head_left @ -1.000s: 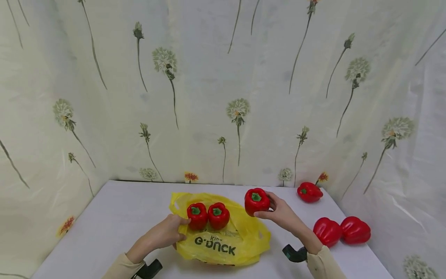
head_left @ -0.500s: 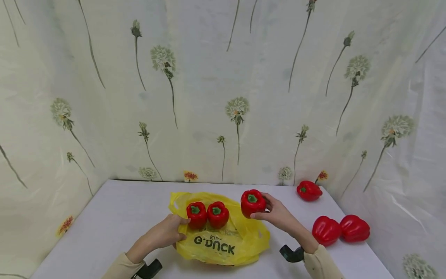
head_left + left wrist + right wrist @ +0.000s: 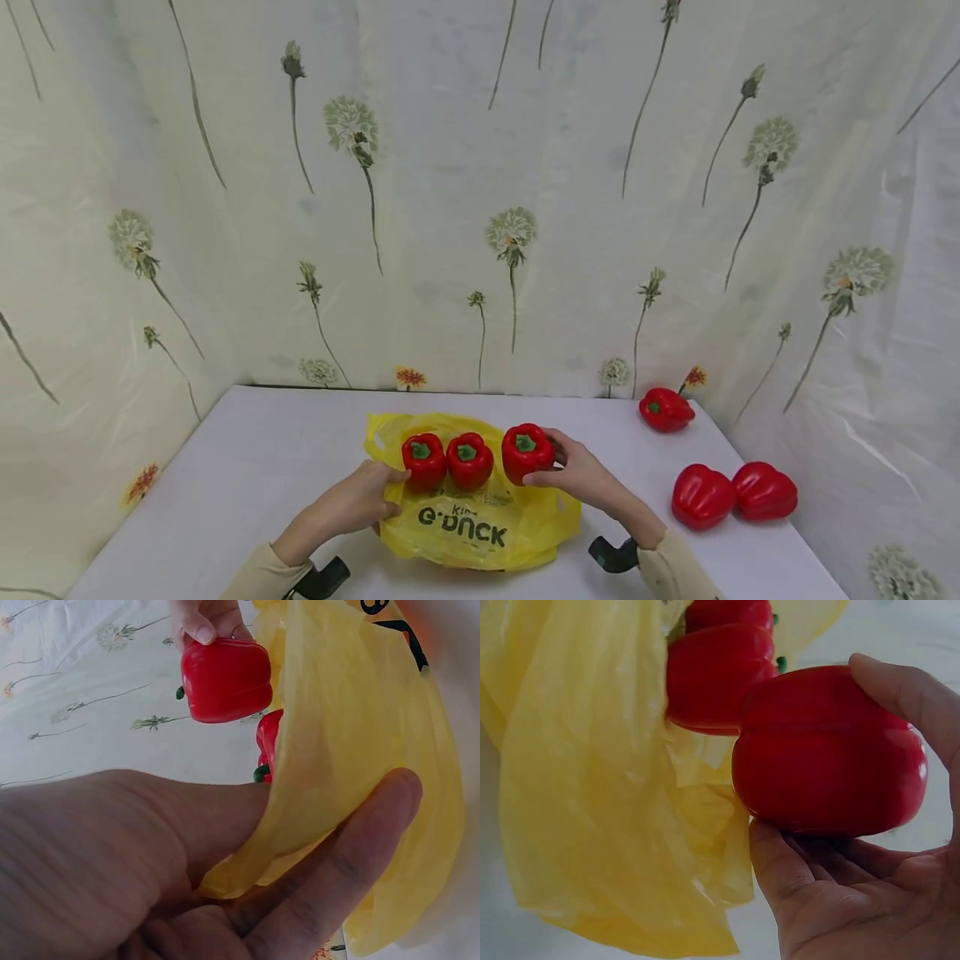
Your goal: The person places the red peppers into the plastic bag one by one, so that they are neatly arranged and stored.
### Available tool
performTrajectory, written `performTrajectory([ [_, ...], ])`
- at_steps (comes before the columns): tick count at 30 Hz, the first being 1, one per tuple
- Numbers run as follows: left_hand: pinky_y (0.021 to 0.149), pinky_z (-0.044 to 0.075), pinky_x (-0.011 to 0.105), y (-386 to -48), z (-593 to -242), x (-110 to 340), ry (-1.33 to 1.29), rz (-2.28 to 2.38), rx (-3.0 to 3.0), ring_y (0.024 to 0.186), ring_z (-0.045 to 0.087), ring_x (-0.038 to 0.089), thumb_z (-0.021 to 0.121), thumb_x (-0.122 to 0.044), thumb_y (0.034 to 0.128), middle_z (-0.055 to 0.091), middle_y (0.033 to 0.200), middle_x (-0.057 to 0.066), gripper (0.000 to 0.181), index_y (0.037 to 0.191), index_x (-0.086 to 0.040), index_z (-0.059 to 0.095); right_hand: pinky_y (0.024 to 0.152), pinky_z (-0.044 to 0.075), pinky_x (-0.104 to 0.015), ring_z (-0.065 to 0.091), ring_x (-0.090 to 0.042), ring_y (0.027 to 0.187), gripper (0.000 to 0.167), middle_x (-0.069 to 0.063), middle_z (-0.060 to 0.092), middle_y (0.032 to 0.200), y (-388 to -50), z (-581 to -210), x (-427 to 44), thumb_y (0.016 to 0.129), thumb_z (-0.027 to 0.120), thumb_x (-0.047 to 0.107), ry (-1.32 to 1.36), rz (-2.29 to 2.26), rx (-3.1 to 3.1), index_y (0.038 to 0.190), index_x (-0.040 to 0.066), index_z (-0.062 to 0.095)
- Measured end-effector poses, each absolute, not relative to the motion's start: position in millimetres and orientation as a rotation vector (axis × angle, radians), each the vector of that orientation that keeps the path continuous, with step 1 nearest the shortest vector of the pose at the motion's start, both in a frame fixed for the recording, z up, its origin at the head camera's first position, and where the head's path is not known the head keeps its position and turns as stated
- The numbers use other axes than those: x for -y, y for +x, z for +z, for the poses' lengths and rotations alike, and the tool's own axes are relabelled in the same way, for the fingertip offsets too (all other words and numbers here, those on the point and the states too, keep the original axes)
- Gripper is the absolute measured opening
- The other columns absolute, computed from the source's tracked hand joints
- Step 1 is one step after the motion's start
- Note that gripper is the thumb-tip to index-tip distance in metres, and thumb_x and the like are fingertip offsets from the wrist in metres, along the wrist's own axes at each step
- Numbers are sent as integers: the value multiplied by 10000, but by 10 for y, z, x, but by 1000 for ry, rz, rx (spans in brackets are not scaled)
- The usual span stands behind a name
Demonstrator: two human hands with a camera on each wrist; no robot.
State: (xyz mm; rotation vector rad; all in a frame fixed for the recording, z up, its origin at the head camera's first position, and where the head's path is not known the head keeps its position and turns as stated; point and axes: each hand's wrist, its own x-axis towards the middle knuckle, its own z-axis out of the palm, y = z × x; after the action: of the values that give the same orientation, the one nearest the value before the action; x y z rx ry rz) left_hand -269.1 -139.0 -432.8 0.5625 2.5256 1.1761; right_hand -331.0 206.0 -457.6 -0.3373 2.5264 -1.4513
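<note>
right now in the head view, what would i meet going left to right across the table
Left hand, first red pepper, second pepper, third pepper held in the right hand, far pepper, near pepper, rightmost pepper. The yellow bag spans several of these, so it is left out.

Seen from the head, the left forearm comes in from seven o'clock and points toward two, its cream sleeve ending short of the left hand. The right forearm, also sleeved in cream, enters from five o'clock and aims between ten and eleven, ending in the right hand. The left thumb lies toward three o'clock, pinching against a finger stretched between one and two. The right thumb points to ten, gripping opposite bent fingers.
</note>
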Motion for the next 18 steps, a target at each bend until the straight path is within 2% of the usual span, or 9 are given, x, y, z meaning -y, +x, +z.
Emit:
performTrajectory([
  [7, 510, 552, 315, -2691, -4331, 1381, 548, 1166, -2522, 673, 625, 166, 665, 70, 828, 546, 1285, 298, 508, 1306, 137, 507, 955, 509, -446, 538, -314, 1231, 817, -119, 550, 1365, -3284, -4629, -2000, 777, 796, 305, -366, -1454, -2495, 1436, 59, 381],
  [18, 495, 542, 303, -2697, -4332, 1376, 559, 1136, -2549, 640, 618, 169, 669, 65, 825, 542, 1291, 305, 501, 1298, 135, 518, 945, 515, -444, 551, -323, 1212, 827, -146, 547, 1360, -3334, -4767, -1986, 781, 793, 309, -345, -1445, -2490, 1433, 26, 371],
])
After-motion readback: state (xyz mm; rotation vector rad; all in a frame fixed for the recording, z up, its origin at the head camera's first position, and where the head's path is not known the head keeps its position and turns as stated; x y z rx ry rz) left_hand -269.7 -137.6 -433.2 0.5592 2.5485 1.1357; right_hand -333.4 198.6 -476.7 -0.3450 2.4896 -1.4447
